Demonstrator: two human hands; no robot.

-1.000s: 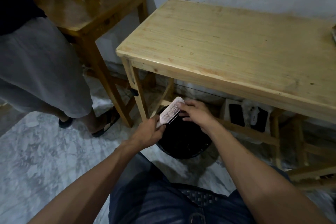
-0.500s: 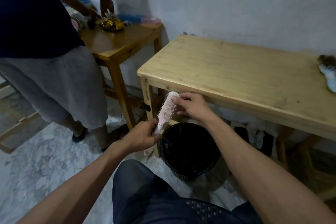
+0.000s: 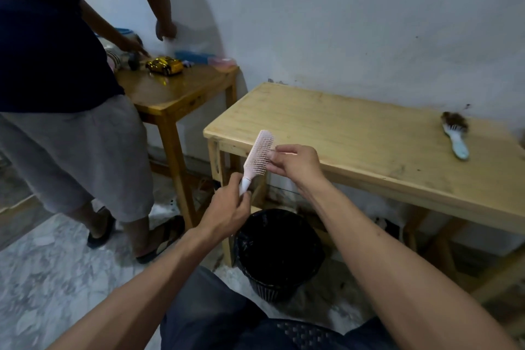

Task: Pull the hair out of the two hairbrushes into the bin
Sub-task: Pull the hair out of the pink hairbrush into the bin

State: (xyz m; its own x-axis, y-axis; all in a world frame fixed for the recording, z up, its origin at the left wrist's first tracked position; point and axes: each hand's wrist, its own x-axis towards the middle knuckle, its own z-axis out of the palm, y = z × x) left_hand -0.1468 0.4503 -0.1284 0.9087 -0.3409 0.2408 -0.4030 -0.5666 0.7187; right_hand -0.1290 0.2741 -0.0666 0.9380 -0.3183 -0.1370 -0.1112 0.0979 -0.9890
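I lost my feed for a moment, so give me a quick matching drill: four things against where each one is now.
Things:
1. pink brush
2. blue brush
3. bin
4. toy car

Places:
A. on the floor by the light table's leg
B. on the darker side table
C. held by its handle in the left hand
D. on the light table, far right

Pairs: 1-C, 2-D, 3-A, 4-B

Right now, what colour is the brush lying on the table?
Light blue hairbrush, clogged with brown hair, seen in the head view.
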